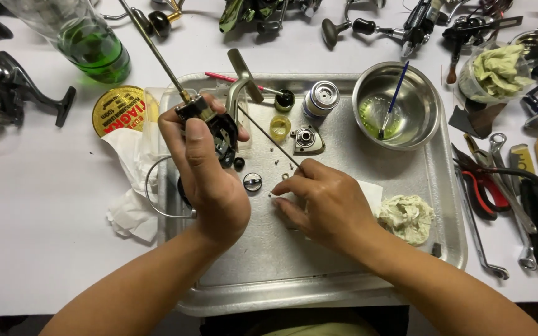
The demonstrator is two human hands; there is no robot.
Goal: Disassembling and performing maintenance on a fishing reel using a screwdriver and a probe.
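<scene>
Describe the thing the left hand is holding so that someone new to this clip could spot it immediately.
On the metal tray, the left hand grips a dark fishing reel body with a long shaft sticking up. Unlike the loose parts on the tray, it is raised off the tray.

Round yellow label with red lettering (pixel 119 109), left of tray (pixel 319 292)

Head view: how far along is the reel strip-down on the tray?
Done: the spool, a side cover and small parts lie loose on the metal tray. In hand: the left hand grips the reel body, while the right hand holds a thin rod to it. Left: the body still carries its shaft and handle.
</scene>
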